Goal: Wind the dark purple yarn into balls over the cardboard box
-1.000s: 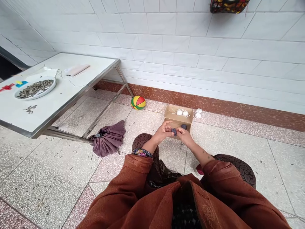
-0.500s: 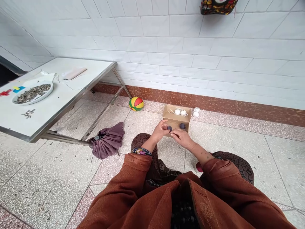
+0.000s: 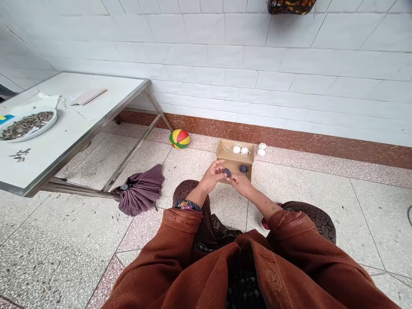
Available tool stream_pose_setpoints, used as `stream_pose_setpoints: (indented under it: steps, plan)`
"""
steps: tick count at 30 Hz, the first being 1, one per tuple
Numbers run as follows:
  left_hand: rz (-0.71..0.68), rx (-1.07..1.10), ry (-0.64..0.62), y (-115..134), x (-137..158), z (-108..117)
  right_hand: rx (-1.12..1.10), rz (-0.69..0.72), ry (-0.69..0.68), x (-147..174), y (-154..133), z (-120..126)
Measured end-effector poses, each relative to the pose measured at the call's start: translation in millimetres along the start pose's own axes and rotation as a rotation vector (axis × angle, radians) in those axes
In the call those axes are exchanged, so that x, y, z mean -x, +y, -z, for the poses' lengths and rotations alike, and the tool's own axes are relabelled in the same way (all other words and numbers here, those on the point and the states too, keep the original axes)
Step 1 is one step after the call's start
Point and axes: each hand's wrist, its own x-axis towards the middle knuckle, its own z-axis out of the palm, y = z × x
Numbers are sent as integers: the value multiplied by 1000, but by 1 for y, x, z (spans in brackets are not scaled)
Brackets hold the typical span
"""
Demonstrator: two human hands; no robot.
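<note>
Between the fingers of my left hand (image 3: 212,175) is a small dark grey-blue ball of yarn (image 3: 227,172). My right hand (image 3: 241,183) is closed in a pinch at the ball's right side; any strand in its fingertips is too fine to make out. Both hands are just in front of an open cardboard box (image 3: 222,150), partly covering its near edge. A second dark yarn ball (image 3: 243,168) lies in the near half of the box. Two white yarn balls (image 3: 240,149) with loose strands rest in the far half.
More white balls (image 3: 262,149) sit on the floor right of the box. A striped ball (image 3: 180,139) lies near the leg of a white table (image 3: 96,83), which bears a plate of seeds (image 3: 48,124). Purple folded cloth (image 3: 141,191) lies on the floor below.
The view has shifted slightly, so everything sits a little further left. My hands stay together on the dark yarn ball, with the right fingers slightly repositioned beside it.
</note>
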Motion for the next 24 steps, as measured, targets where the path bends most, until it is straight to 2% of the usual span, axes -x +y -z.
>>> stream_pose_setpoints:
  steps: [3, 6, 10, 14, 17, 19, 24]
  plan:
    - [-2, 1, 101, -3, -2, 3, 72, 112, -49, 8, -5, -4]
    - [11, -60, 167, -5, -4, 5, 132, 225, -62, 12, -11, 3]
    - [24, -164, 106, -9, -4, 2, 132, 288, 37, 11, -15, 20]
    - [46, -158, -93, -8, 0, -5, 126, 216, 162, 4, -11, 30]
    - [46, -103, -206, -5, 4, -8, 93, 138, 228, 0, -4, 28]
    - [36, -59, -195, -3, 5, -8, 62, 85, 220, -2, 0, 22]
    - [21, 11, -38, -3, 3, -3, 55, 18, 92, 1, 3, 7]
